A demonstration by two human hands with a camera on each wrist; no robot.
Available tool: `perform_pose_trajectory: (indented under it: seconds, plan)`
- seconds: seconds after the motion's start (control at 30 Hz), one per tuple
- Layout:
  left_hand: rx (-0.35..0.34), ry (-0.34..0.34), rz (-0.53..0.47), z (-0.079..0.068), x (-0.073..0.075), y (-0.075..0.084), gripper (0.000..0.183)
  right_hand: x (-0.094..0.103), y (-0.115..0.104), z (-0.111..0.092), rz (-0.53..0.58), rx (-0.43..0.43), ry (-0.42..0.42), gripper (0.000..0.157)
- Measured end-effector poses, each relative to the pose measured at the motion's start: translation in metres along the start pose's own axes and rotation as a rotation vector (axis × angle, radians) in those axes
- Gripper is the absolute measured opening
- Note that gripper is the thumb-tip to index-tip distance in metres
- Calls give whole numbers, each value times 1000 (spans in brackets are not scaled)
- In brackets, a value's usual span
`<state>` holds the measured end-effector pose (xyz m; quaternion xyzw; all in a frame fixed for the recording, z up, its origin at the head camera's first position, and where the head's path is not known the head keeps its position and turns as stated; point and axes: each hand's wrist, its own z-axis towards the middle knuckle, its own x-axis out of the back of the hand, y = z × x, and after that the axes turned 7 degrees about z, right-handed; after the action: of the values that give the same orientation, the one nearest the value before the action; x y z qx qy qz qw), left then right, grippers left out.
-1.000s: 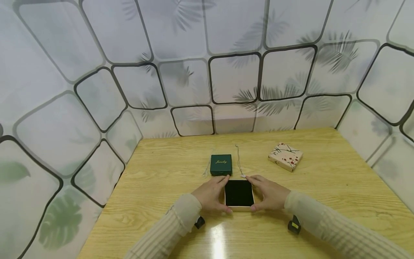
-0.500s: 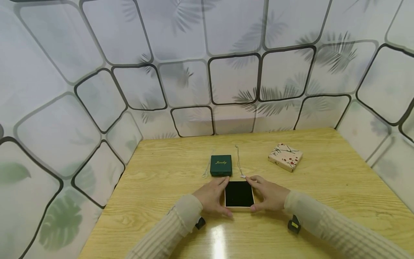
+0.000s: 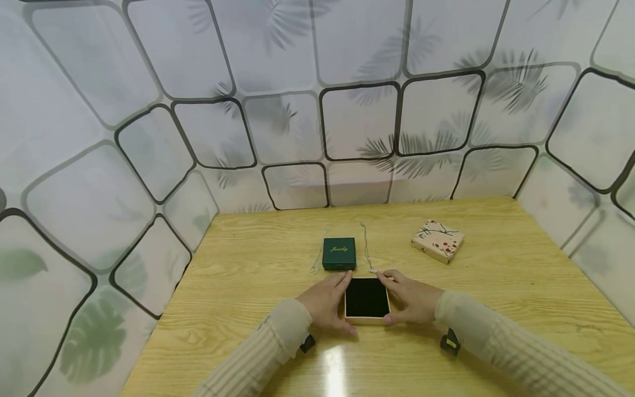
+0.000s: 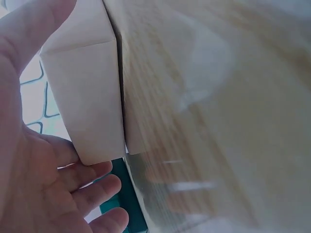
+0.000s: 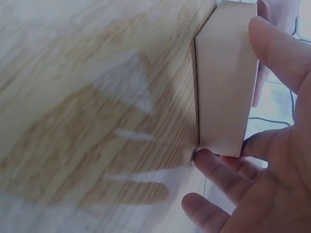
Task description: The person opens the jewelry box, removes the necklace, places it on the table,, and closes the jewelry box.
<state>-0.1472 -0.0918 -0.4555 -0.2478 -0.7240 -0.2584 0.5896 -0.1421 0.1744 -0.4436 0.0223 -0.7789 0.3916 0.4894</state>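
A small square open box [image 3: 367, 298] with cream sides and a black inside lies on the table between both hands. The left hand [image 3: 324, 300] holds its left side, fingertips at the far corner and thumb slightly off the front corner. From the right, the right hand [image 3: 409, 298] grips it with fingers at the far corner and thumb at the near one. Its plain pale side [image 4: 90, 97] rests along the table in the left wrist view. Just beyond stands a dark green jewelry box [image 3: 339, 253]. A silver necklace [image 3: 366, 251] lies right of that, its pendant by the right fingertips.
Another thin chain [image 3: 317, 259] lies along the green box's left side. A pale floral box or lid [image 3: 437, 240] sits at the back right. The wooden table [image 3: 238, 275] is bordered by patterned curtains [image 3: 357, 121] behind and at both sides.
The left thumb has slid slightly toward the person, away from the open box's front corner. The right hand and the other things are nearly unchanged.
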Motion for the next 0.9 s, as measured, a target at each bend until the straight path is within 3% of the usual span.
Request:
perform_pose_trajectory:
  seconds: [0.43,0.73,0.9]
  plan:
    - [26,20,-111,-3,0,-8,122,0,7,0,18,5,44,105]
    - [34,44,-156,-6,0,-11,118,28,26,-5,36,11,237,99]
    - [32,47,-165,-5,-1,-11,117,47,45,-7,9,-48,331,99]
